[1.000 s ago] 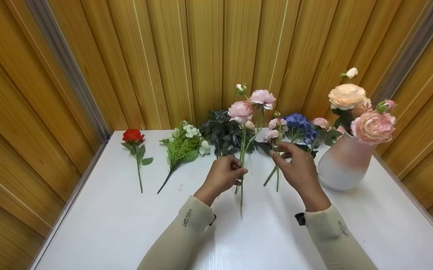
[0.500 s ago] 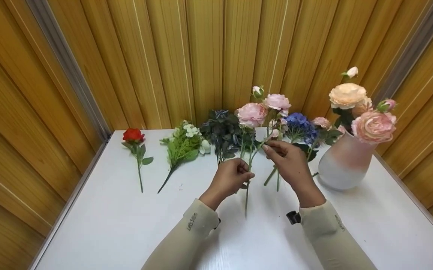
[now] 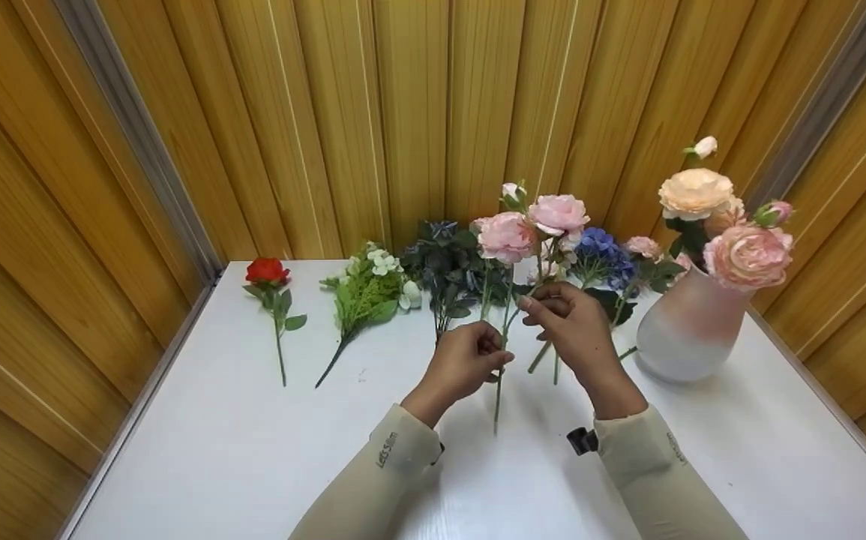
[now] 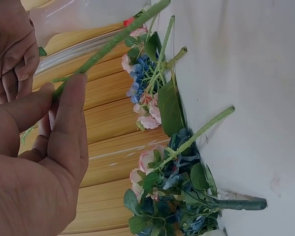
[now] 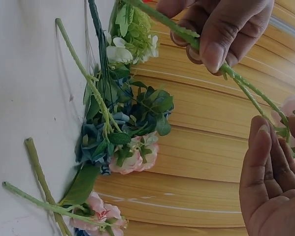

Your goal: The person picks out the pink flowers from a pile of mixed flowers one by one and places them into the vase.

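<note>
My left hand (image 3: 466, 361) pinches the green stem of an upright pink peony spray (image 3: 507, 237) between thumb and fingers. Its two full blooms and a pale bud stand above both hands, with the stem's cut end hanging below the left hand. Higher up, my right hand (image 3: 576, 322) pinches a thin side branch (image 5: 255, 93) of that spray between thumb and fingertips. The left wrist view has the lower stem (image 4: 113, 43) crossing in front of the left fingers, with the right hand (image 4: 12, 54) partly cut off behind.
A white-and-pink vase (image 3: 691, 330) holding peach and pink blooms stands at the right. Along the table's back lie a red rose (image 3: 268, 271), green-and-white foliage (image 3: 365, 292), a dark leafy bunch (image 3: 444, 262), a blue hydrangea (image 3: 601, 255) and more pink flowers.
Both hands and the peony spray have shifted: the left hand right and slightly down, the right hand left onto a side branch. The blooms have tilted rightward.
</note>
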{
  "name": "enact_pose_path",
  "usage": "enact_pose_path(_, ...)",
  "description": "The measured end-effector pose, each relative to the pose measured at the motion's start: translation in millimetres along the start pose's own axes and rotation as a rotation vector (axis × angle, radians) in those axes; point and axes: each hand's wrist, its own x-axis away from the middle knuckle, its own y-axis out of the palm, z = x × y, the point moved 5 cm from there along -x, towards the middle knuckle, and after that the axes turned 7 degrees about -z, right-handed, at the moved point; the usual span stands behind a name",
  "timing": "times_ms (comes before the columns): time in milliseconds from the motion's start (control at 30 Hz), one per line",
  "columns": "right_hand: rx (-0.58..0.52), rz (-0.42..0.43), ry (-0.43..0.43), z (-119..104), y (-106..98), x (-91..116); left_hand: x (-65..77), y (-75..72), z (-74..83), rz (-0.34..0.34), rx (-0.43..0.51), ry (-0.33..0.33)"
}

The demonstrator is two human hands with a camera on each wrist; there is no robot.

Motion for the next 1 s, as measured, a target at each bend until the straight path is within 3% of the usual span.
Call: enact_pose_path(1000,-0.109,-0.036,-0.05,-5.5,3.0,8.8,3.7,8.6,1.9,0.015,0.037,0.024)
